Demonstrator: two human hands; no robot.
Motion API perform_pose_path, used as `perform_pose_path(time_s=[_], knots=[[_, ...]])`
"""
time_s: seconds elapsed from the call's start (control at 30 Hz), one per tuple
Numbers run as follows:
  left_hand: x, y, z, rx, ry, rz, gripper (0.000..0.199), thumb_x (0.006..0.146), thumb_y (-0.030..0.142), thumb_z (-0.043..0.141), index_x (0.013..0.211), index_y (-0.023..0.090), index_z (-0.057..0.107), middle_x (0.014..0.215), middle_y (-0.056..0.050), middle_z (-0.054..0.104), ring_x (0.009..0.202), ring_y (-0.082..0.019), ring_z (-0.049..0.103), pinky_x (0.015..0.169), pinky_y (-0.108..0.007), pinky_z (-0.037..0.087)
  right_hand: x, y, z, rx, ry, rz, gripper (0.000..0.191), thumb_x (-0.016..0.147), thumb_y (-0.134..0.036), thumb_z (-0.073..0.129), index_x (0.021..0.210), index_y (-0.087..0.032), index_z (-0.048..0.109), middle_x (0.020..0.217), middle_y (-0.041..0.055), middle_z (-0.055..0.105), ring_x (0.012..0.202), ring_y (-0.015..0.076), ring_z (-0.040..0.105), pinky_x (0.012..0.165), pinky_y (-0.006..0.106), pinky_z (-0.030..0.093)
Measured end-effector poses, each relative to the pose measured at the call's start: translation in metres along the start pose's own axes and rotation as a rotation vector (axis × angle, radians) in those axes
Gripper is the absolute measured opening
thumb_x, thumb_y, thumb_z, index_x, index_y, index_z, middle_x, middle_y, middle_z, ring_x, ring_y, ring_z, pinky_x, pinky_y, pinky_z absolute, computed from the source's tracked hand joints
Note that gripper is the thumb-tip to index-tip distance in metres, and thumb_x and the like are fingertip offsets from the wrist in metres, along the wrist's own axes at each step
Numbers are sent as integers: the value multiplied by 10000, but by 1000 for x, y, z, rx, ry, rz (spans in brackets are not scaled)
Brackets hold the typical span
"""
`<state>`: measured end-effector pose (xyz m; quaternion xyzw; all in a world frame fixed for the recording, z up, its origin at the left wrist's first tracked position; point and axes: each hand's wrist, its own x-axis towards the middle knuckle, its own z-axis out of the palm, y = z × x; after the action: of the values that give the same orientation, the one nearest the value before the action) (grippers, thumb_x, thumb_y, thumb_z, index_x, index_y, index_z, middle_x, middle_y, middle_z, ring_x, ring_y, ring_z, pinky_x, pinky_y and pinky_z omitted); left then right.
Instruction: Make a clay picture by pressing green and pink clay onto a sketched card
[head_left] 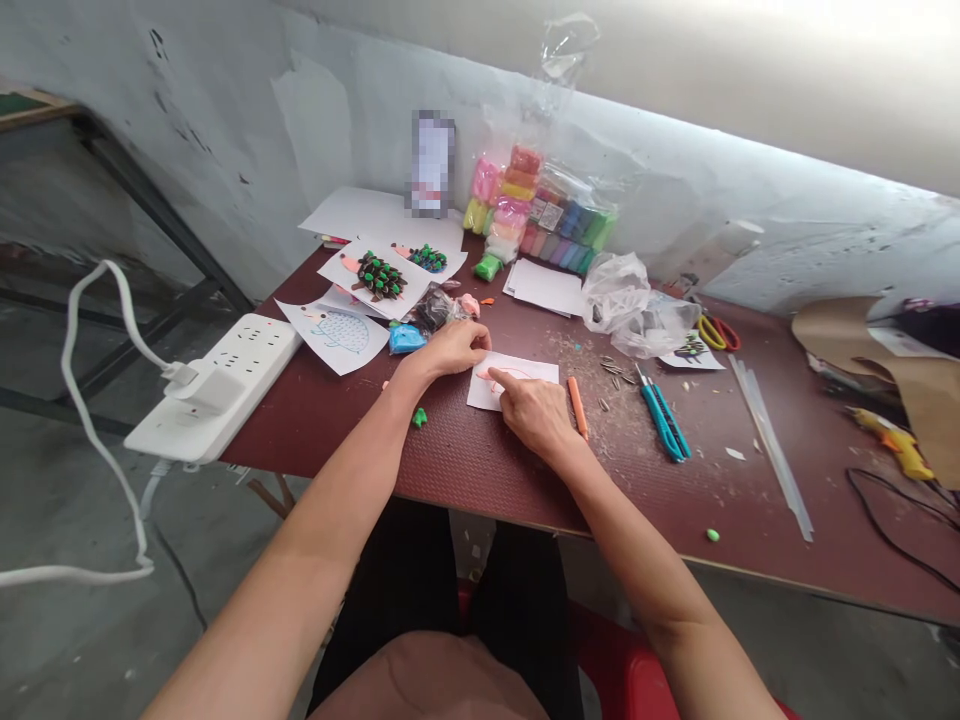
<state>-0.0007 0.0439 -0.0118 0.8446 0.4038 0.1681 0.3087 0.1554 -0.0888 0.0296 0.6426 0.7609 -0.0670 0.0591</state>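
Observation:
A small white card (540, 372) with an orange outline drawing lies on the table. My right hand (537, 412) is over it, index finger stretched out and pressing on the drawing's left part, beside a bit of pink clay. Its other fingers are curled, with nothing visible in them. At the card's upper left corner is my left hand (459, 348), its fingers bent inward; what lies between the fingertips is hidden. Pink clay (469, 305) and a blue clay packet (406, 338) sit just beyond it. An orange marker (577, 406) lies right of the card.
Hedgehog pictures (379, 275) and a power strip (225, 390) are at left. Clay packs (570, 225), blank cards (546, 287) and a plastic bag (626, 300) stand behind. Seeds (616, 372), a teal cutter (664, 412), scissors (718, 333), glue sticks (772, 450) and a glue gun (892, 440) lie right.

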Motion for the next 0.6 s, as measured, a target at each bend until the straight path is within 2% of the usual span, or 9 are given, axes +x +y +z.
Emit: perform_pose_path(time_s=[0.13,0.47,0.6], knots=[[0,0,0,-14,7,4,181,762,149,609,852,135,766,801,-41,725,715,-159,595,672,-262,414,0,1,1,-9,-29,-8,563,1039,-214,331,1557,-309,529,1189,113,794,1036,259,731,813,334,448],[-1,0,1,-42,21,-4,163,755,147,624,826,128,769,752,-28,706,677,-150,571,660,-263,405,-1,-1,0,-1,-22,-8,571,1038,-224,321,1570,-301,512,1336,124,740,1079,267,724,830,347,454],[-1,1,0,-41,17,-15,171,760,142,625,844,121,773,746,-28,703,673,-148,567,662,-259,408,-1,-1,1,0,-52,-11,570,1040,-225,321,1572,-305,510,1279,120,764,1063,263,724,839,350,453]])
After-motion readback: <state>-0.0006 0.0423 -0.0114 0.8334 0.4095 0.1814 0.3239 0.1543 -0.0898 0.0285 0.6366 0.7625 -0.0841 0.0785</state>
